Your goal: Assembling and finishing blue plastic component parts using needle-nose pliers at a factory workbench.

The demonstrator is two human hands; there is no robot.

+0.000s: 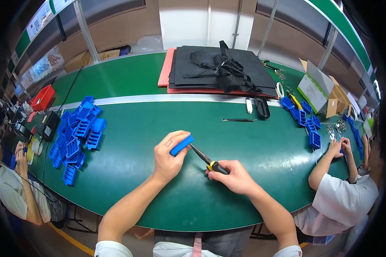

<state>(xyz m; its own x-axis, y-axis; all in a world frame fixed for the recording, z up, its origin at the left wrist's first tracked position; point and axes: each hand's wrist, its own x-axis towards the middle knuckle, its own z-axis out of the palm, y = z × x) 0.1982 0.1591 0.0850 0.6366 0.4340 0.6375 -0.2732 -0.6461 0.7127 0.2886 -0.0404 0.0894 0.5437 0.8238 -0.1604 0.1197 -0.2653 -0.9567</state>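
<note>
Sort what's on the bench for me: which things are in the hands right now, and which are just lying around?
In hand:
- blue plastic part, held by the left hand
- screwdriver, gripped by the right hand, tip at the part

Lying about:
- pile of blue parts on the left
- tweezers
- black fabric stack
- cardboard box
- red bin

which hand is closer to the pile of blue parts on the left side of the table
Left. The left hand, holding a blue part, lies just right of the pile of blue parts. The right hand, gripping a screwdriver, is farther right.
</note>
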